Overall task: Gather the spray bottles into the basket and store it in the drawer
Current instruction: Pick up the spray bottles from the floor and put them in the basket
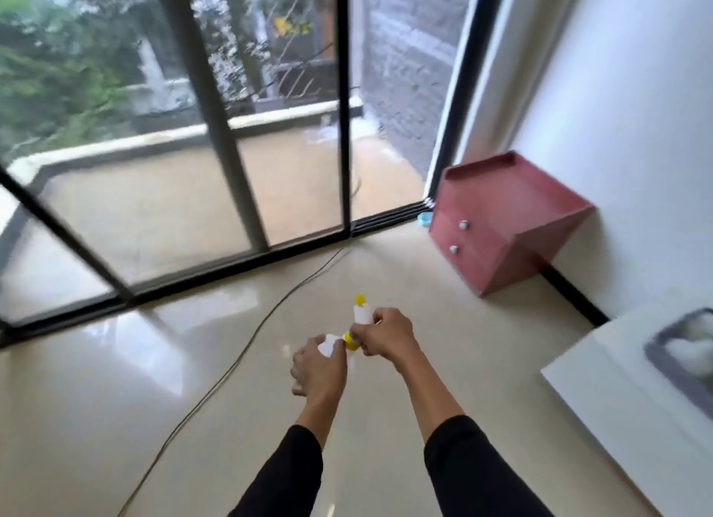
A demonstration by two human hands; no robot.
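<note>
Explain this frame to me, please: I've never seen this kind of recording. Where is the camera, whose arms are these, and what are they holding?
There is no robot here. The single picture comes from a wide-angle camera worn on a person's head, looking forward and down, so the arms in black sleeves are the wearer's own. The left hand grips one small white spray bottle with a yellow cap; the right hand grips a second white bottle, its yellow top pointing up. Ahead on the right stands a pink cabinet with two drawers, both closed. At the right edge, a grey basket sits on a white surface; its contents are too blurred to identify. A dark cable runs across the glossy floor.
</note>
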